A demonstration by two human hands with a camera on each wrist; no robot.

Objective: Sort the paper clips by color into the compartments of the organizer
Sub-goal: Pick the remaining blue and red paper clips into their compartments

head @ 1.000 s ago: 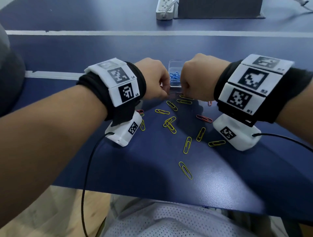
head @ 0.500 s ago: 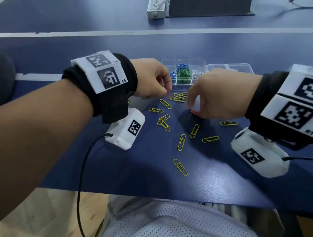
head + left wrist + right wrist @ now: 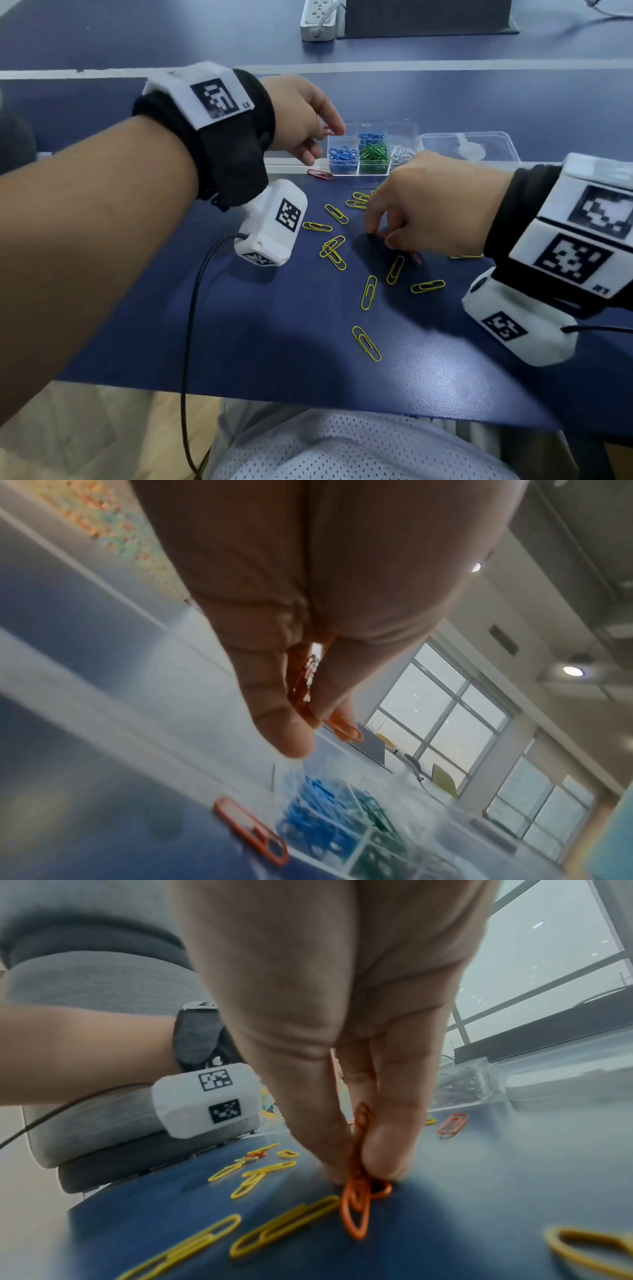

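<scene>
A clear organizer (image 3: 373,173) at the table's far middle holds blue clips (image 3: 342,156), green clips (image 3: 374,152) and white clips (image 3: 401,153) in separate compartments. My left hand (image 3: 308,126) hovers at its left end and pinches red clips (image 3: 344,727) between thumb and fingers. One red clip (image 3: 319,174) lies on the table beside the organizer's left front corner. My right hand (image 3: 411,212) reaches down among several yellow clips (image 3: 368,292), its fingertips pinching red clips (image 3: 358,1202) against the blue table (image 3: 274,342).
The organizer's clear lid (image 3: 469,147) lies open to the right. A white power strip (image 3: 317,19) and a dark box (image 3: 424,17) stand at the far edge. The table's near edge runs just above my lap.
My left hand rose and moved back to the organizer's left end, carrying red clips. My right hand drew back from the organizer and came down on red clips among the yellow ones.
</scene>
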